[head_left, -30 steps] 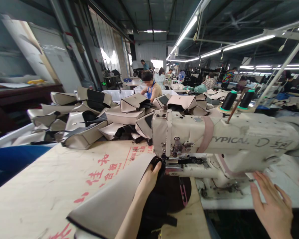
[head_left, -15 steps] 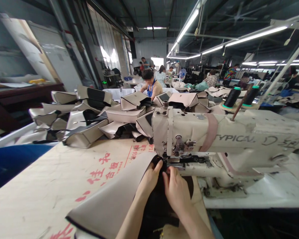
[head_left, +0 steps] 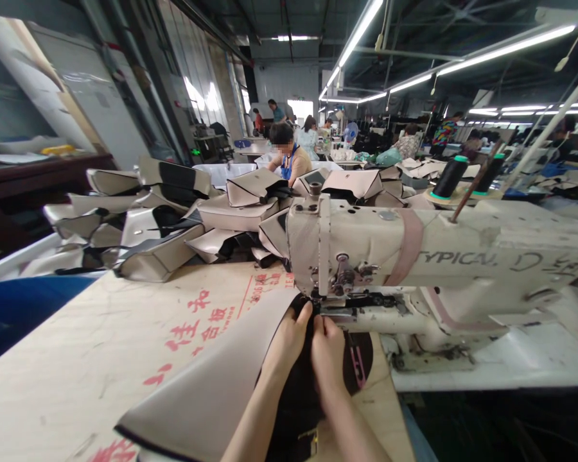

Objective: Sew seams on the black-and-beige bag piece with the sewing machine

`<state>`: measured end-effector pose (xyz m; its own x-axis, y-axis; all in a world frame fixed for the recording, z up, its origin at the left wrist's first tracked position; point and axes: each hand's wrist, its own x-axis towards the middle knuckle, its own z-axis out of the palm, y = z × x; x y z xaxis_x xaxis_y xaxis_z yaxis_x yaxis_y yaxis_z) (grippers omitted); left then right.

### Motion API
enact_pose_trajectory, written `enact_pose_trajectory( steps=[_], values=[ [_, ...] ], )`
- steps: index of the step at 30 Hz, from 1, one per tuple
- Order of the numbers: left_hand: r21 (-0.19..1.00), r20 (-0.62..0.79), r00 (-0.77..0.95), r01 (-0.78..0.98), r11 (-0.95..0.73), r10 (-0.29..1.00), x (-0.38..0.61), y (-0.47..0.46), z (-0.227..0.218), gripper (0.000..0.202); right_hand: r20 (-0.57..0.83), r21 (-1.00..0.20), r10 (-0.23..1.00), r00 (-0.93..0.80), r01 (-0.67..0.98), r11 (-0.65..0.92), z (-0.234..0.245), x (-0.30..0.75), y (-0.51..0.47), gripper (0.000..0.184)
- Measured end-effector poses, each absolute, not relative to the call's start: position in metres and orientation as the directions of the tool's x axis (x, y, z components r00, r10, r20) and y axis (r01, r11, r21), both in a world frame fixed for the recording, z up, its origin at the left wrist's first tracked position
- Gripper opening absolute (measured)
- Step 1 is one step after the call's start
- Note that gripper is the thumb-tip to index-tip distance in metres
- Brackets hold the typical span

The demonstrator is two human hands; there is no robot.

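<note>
A beige bag piece with black edging lies slantwise over the plywood top, its far end at the needle area of the sewing machine. My left hand is closed on the black edge of this piece, just in front of the presser foot. Close beside it, my right hand pinches the dark material, fingertips together; the exact edge between them is hidden. Pink-handled thread snips lie on a dark rounded surface right of my right hand. Dark material spreads beneath my forearms.
Beige bags with black trim are heaped behind the plywood board. Black thread cones stand behind the machine arm. A blue surface is at left. A co-worker sits beyond the heap.
My right hand has drawn in toward my left hand and its fingers have closed more. The pink-handled snips now show beside it. The view has shifted slightly.
</note>
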<state>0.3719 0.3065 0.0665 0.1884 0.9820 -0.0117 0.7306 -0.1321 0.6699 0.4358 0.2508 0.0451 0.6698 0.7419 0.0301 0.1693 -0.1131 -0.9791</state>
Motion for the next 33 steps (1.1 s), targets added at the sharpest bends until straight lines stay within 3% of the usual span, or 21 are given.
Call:
enact_pose_trajectory(
  steps=[5,10,16,23,33],
  values=[
    [0.658,-0.042,0.193,0.743,-0.118,0.980,0.376,0.310,0.075,0.042,-0.166,-0.984,0.679,0.716,-0.168,-0.064,0.039,0.428,0.265,0.035],
    [0.646,-0.066,0.211,0.754,-0.120,0.975,0.379,0.314,0.082,0.042,-0.264,-0.948,0.633,0.727,-0.318,-0.030,0.034,0.427,0.276,0.032],
    [0.634,-0.070,0.213,0.764,-0.122,0.974,0.378,0.317,0.084,0.043,-0.190,-0.969,0.633,0.750,-0.246,0.001,0.043,0.431,0.270,0.032],
    [0.657,-0.074,0.200,0.746,-0.103,0.977,0.378,0.316,0.081,0.042,-0.025,-0.991,0.788,0.615,-0.119,0.061,0.050,0.436,0.240,0.037],
    [0.710,-0.065,0.229,0.694,-0.116,0.971,0.373,0.320,0.070,0.043,-0.093,-0.978,0.743,0.663,-0.199,0.056,0.021,0.432,0.249,0.035]
  ],
)
